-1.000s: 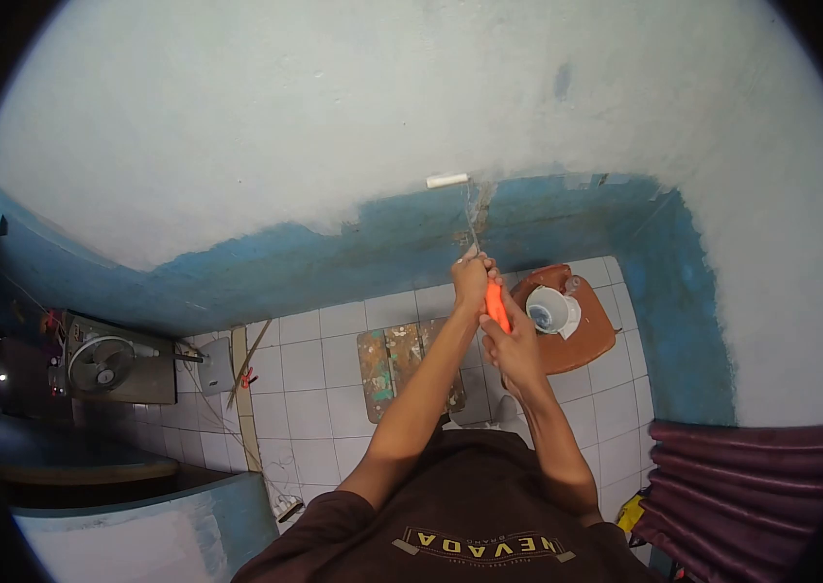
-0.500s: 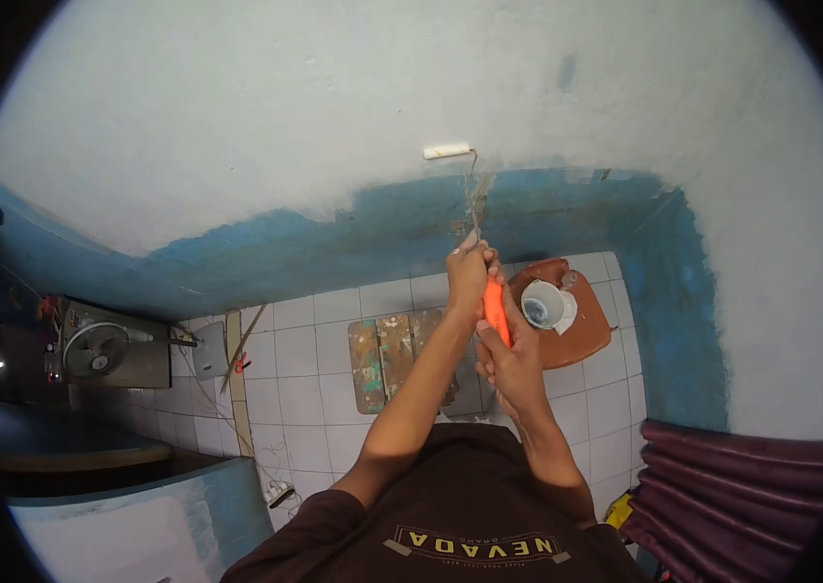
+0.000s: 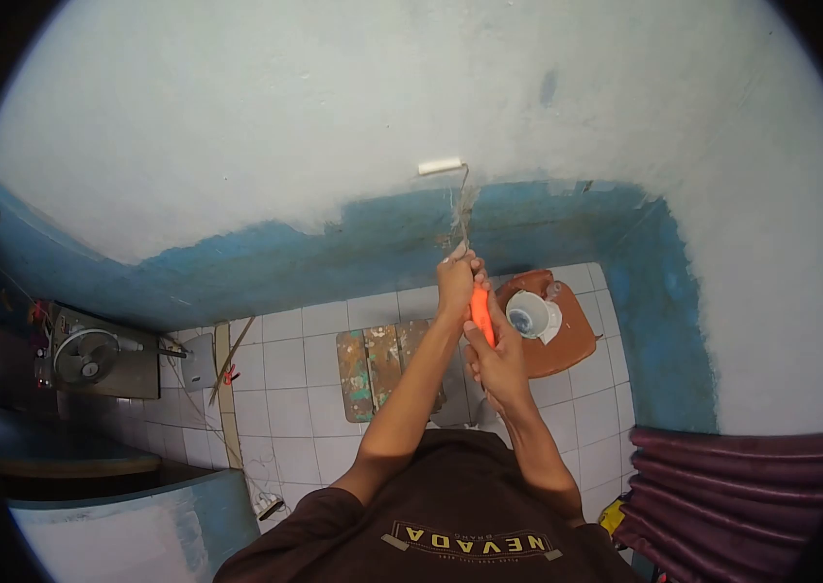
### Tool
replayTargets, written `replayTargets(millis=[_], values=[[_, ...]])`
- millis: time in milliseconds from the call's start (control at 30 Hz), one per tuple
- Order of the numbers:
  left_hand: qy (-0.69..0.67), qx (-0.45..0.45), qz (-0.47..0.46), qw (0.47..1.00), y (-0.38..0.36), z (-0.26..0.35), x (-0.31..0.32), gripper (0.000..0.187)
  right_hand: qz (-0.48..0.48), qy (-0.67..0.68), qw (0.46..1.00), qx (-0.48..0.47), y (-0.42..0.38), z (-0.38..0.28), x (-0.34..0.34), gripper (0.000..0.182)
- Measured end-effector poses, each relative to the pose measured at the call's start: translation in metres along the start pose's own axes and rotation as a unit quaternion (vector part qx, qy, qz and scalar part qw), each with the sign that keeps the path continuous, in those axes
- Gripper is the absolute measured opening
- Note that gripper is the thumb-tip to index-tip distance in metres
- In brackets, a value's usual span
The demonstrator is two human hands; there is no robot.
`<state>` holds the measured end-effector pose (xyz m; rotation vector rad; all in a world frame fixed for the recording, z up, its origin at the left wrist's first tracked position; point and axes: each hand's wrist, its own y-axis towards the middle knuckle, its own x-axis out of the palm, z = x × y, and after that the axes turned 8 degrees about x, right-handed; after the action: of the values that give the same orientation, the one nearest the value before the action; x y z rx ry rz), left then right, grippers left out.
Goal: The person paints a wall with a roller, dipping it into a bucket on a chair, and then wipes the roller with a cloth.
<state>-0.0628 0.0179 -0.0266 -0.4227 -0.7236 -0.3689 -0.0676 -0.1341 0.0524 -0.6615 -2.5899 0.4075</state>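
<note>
A paint roller with a white sleeve [image 3: 441, 166] lies against the pale painted wall [image 3: 237, 107], just above the ragged edge of the blue area [image 3: 392, 228]. Its thin wire frame runs down to an orange handle [image 3: 481, 316]. My left hand [image 3: 457, 284] is closed around the upper part of the roller, near where the wire meets the handle. Lower down, my right hand [image 3: 496, 358] wraps the orange handle, its thumb lying along it. Both arms stretch forward from my dark shirt. The palms and the grip's inner side are hidden.
A white bucket [image 3: 531, 317] stands on a reddish-brown chair seat [image 3: 572, 340] at right. Below my arms is a paint-stained wooden stool [image 3: 382, 364] on white tiles. A fan [image 3: 86, 357] is at left, a maroon curtain [image 3: 732, 486] at lower right.
The view has shifted, so wall, stool and bucket appear lower and further left. The roller stays at the wall, slightly further right along it. Both hands keep their grip.
</note>
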Motion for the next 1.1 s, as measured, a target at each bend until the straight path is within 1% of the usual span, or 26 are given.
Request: replayTargets(millis=[67, 100, 167, 267, 300, 367, 400, 467, 600, 667, 700, 767, 800, 867, 900, 967, 1000, 1033, 1100], values=[[0.0, -0.016, 0.016, 1.0, 0.009, -0.014, -0.014, 0.01, 0.013, -0.025, 0.999, 0.025, 0.012, 0.016, -0.007, 0.067], [-0.001, -0.016, 0.012, 1.0, 0.015, -0.021, -0.02, 0.01, 0.014, -0.026, 0.999, 0.022, 0.02, 0.026, -0.01, 0.067], [0.02, -0.033, 0.041, 0.998, 0.022, -0.032, -0.033, 0.01, 0.021, -0.016, 0.999, 0.034, 0.033, 0.045, -0.015, 0.066], [0.051, -0.034, 0.037, 0.997, 0.023, -0.039, -0.043, 0.01, 0.033, -0.043, 0.998, 0.041, 0.033, 0.052, -0.016, 0.066], [0.053, -0.033, 0.035, 0.997, 0.018, -0.035, -0.042, 0.01, 0.033, -0.041, 0.998, 0.039, 0.028, 0.052, -0.014, 0.066], [0.05, -0.008, 0.026, 0.998, 0.006, -0.02, -0.028, 0.011, 0.022, -0.052, 0.998, -0.017, 0.016, 0.043, -0.01, 0.066], [0.052, -0.007, 0.021, 0.998, 0.003, -0.011, -0.019, 0.011, 0.023, -0.049, 0.998, -0.023, 0.011, 0.033, -0.006, 0.066], [0.045, -0.002, 0.015, 0.999, -0.005, 0.001, -0.008, 0.01, 0.006, -0.036, 0.999, -0.001, 0.0, 0.019, -0.001, 0.067], [0.039, -0.021, 0.013, 0.999, 0.013, -0.016, -0.03, 0.009, 0.014, -0.059, 0.998, 0.009, 0.02, 0.039, -0.005, 0.068], [0.065, -0.019, 0.041, 0.997, 0.01, -0.024, -0.037, 0.016, 0.027, -0.071, 0.997, -0.015, 0.022, 0.057, -0.01, 0.068], [0.065, -0.019, 0.04, 0.997, 0.005, -0.029, -0.041, 0.016, 0.027, -0.07, 0.997, -0.015, 0.018, 0.062, -0.013, 0.068], [0.11, 0.016, 0.016, 0.994, -0.001, -0.032, -0.047, 0.033, 0.015, -0.119, 0.993, 0.016, 0.012, 0.067, -0.02, 0.068], [0.108, 0.023, 0.01, 0.994, -0.008, -0.027, -0.044, 0.033, 0.014, -0.121, 0.993, 0.008, 0.008, 0.071, -0.022, 0.068], [0.118, 0.046, 0.012, 0.992, -0.034, -0.007, -0.03, 0.045, 0.029, -0.17, 0.982, -0.074, -0.002, 0.082, -0.021, 0.067], [0.116, 0.054, 0.004, 0.992, -0.046, 0.005, -0.021, 0.045, 0.028, -0.172, 0.981, -0.085, -0.01, 0.076, -0.016, 0.067], [0.145, 0.113, -0.036, 0.982, -0.068, 0.032, -0.006, 0.044, -0.007, -0.14, 0.985, -0.099, -0.033, 0.06, -0.002, 0.065], [0.161, 0.131, -0.048, 0.977, -0.074, 0.043, 0.0, 0.046, 0.008, -0.195, 0.967, -0.161, -0.032, 0.062, 0.001, 0.065], [0.158, 0.137, -0.053, 0.976, -0.074, 0.051, 0.003, 0.046, 0.008, -0.198, 0.966, -0.168, -0.03, 0.06, 0.004, 0.065], [0.178, 0.198, -0.105, 0.958, -0.075, 0.065, 0.007, 0.05, 0.012, -0.221, 0.958, -0.18, -0.028, 0.055, 0.015, 0.063]])
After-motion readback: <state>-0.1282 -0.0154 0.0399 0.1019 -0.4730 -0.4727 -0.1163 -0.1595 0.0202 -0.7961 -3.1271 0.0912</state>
